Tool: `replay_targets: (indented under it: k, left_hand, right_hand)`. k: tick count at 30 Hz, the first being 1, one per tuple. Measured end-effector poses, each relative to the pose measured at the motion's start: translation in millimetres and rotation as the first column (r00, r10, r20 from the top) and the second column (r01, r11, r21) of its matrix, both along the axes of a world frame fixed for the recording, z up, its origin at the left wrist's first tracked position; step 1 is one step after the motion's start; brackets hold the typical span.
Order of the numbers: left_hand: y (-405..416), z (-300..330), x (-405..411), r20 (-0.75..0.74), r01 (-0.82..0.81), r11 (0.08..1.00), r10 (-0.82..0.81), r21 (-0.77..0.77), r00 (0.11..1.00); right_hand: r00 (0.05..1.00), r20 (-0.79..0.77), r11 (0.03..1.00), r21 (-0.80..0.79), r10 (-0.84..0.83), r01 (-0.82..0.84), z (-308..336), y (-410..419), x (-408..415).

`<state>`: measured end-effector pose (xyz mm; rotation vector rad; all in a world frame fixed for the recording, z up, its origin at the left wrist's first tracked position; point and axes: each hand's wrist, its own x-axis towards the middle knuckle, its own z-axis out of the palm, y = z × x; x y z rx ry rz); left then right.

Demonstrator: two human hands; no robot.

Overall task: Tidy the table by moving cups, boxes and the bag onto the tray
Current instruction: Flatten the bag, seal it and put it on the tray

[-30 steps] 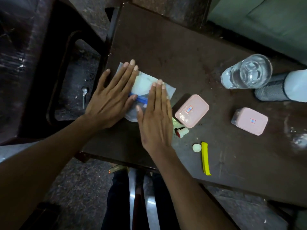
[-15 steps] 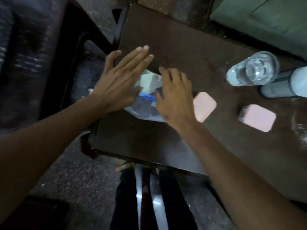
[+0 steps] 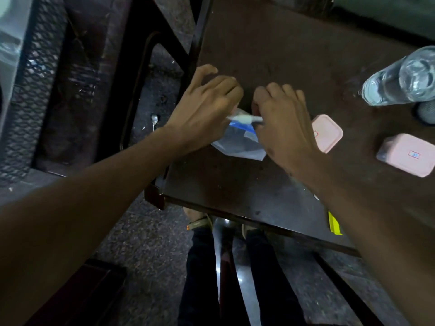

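Note:
A clear plastic bag with a blue strip lies on the dark table near its left edge. My left hand and my right hand both have curled fingers on the bag's upper edge, which is lifted and folded between them. Two pink lidded boxes sit to the right: one beside my right hand, the other further right. A clear glass cup stands at the far right. No tray can be made out.
A yellow strip lies at the table's near edge under my right forearm. A spoon lies on the floor left of the table. A dark chair frame stands to the left. My legs are below the table edge.
Both hands went from flat on the bag to curled, gripping and lifting its upper edge. The view shifted left and closer.

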<state>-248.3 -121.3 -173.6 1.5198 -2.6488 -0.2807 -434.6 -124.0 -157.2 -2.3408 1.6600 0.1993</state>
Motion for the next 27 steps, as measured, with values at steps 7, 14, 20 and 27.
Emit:
replay_targets:
  k: [7,14,20,27]
  left_hand:
    - [58.8,-18.9,10.1,0.011,-0.005,0.983,0.007,-0.183,1.0]
    - [105.9,-31.5,14.2,0.027,-0.052,0.995,0.05,0.084,0.998]
    - [94.2,-17.6,10.8,-0.112,-0.117,0.984,0.133,0.136,0.985]
    - [49.4,-24.8,-20.6,-0.043,-0.334,0.935,0.341,0.118,0.939]
  right_hand:
    - [0.998,0.023,0.989,-0.137,0.058,-0.054,0.7,63.4,0.3]
    - [0.996,0.023,0.995,-0.056,0.083,-0.082,-25.6,106.1,-14.2]
    - [0.999,0.042,0.999,0.036,0.035,-0.036,-19.9,120.6,-12.8]
    - [0.973,0.184,0.986,-0.063,-0.141,0.155,-29.1,105.1,33.0]
